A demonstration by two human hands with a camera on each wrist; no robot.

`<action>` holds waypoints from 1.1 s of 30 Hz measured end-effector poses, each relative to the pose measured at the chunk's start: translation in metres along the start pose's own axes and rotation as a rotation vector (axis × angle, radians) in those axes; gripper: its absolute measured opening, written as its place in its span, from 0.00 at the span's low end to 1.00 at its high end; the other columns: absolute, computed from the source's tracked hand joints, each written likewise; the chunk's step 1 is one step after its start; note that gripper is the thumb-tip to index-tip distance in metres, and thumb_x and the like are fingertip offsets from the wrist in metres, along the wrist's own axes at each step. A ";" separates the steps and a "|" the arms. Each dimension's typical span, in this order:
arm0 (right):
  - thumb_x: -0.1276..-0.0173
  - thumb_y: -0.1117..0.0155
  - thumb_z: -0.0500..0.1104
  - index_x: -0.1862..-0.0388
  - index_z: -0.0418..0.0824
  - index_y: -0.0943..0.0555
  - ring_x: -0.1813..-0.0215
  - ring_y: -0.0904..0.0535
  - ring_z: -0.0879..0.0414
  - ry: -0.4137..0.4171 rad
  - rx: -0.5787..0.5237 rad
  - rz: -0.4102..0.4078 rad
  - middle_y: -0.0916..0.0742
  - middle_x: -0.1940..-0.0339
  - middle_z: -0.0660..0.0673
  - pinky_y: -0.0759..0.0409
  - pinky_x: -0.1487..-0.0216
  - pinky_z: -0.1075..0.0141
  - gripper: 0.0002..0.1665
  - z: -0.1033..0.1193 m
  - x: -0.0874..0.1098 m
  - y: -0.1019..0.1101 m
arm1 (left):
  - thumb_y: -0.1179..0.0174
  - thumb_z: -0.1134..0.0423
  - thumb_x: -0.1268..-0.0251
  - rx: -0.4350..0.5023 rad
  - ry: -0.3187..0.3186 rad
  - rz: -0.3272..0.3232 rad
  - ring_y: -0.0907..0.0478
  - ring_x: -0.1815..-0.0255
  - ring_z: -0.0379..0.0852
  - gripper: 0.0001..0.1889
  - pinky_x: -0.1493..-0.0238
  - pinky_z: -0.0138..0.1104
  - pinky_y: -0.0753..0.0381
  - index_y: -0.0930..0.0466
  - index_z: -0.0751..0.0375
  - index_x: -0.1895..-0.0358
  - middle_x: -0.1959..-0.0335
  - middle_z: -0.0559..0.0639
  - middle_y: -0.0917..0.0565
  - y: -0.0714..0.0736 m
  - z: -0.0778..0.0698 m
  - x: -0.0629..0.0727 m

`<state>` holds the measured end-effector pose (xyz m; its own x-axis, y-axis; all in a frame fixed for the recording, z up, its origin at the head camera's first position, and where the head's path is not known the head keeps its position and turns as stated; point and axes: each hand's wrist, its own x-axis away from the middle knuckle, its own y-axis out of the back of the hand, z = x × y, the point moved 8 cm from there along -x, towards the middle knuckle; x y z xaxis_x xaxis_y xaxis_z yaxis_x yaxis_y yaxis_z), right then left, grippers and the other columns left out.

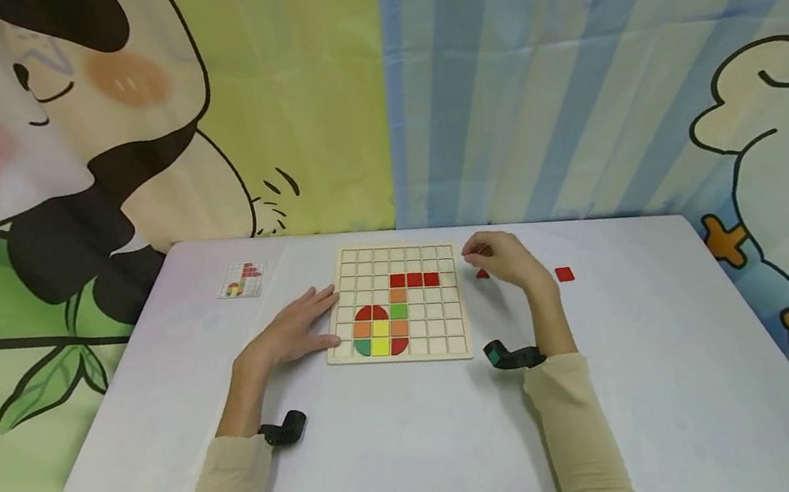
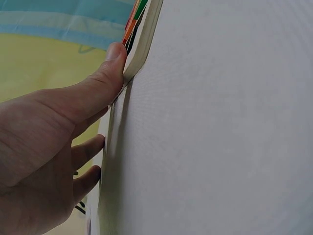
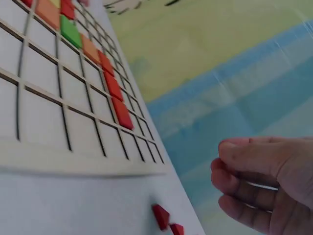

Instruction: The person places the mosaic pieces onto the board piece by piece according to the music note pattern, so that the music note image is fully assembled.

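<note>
A wooden grid board point(image 1: 438, 320) lies on the table, with red, orange, yellow and green pieces in some cells. My left hand point(image 1: 292, 327) touches its left edge with extended fingers; the thumb point(image 2: 115, 54) rests at the frame. A row of red squares point(image 1: 414, 280) fills part of the upper grid, above an orange and a green square point(image 1: 399, 311). Off the board's right side, my right hand point(image 1: 510, 257) hovers, fingers loosely bent, with no piece visible at the fingertips in the right wrist view. Below it lies a red triangular piece point(image 1: 483, 274); a second small red piece point(image 3: 177, 229) is beside it.
A red square point(image 1: 565, 274) lies on the white tabletop right of my right hand. At the back left is a small pattern card point(image 1: 243, 281) printed with a coloured grid. A printed curtain point(image 1: 492, 81) hangs behind the table's far edge.
</note>
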<state>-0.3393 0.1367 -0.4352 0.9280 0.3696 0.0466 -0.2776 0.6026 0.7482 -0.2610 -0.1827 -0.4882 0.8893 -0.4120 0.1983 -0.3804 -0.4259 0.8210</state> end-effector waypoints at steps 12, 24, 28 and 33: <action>0.27 0.46 0.41 0.43 0.32 0.23 0.44 0.25 0.39 -0.356 0.127 -0.019 0.19 0.45 0.32 0.25 0.41 0.45 0.19 -0.086 0.037 0.045 | 0.35 0.44 0.41 0.010 0.029 0.010 0.59 0.19 0.59 0.45 0.25 0.62 0.51 0.46 0.51 0.23 0.20 0.49 0.49 -0.001 0.004 -0.001; 0.28 0.43 0.41 0.43 0.36 0.23 0.44 0.24 0.41 -0.336 0.059 0.011 0.19 0.45 0.35 0.22 0.43 0.49 0.17 -0.090 0.032 0.037 | 0.35 0.43 0.41 0.015 0.027 0.014 0.59 0.19 0.59 0.45 0.25 0.61 0.52 0.46 0.50 0.23 0.20 0.49 0.49 -0.001 0.004 -0.003; 0.30 0.41 0.39 0.48 0.36 0.21 0.46 0.24 0.42 -0.315 0.104 0.056 0.18 0.47 0.35 0.23 0.45 0.50 0.14 -0.089 0.029 0.031 | 0.35 0.43 0.41 0.010 0.028 0.016 0.60 0.19 0.59 0.45 0.25 0.62 0.52 0.46 0.50 0.23 0.20 0.49 0.49 -0.001 0.004 -0.002; 0.32 0.39 0.37 0.53 0.35 0.19 0.50 0.25 0.43 -0.309 0.154 0.080 0.17 0.50 0.35 0.23 0.47 0.52 0.11 -0.087 0.029 0.028 | 0.35 0.43 0.41 0.007 0.030 0.015 0.60 0.19 0.59 0.45 0.25 0.62 0.51 0.46 0.50 0.23 0.20 0.49 0.49 -0.001 0.003 -0.003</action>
<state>-0.3422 0.2257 -0.4705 0.9428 0.1657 0.2891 -0.3332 0.4580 0.8241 -0.2637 -0.1833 -0.4915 0.8907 -0.3939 0.2268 -0.3953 -0.4252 0.8142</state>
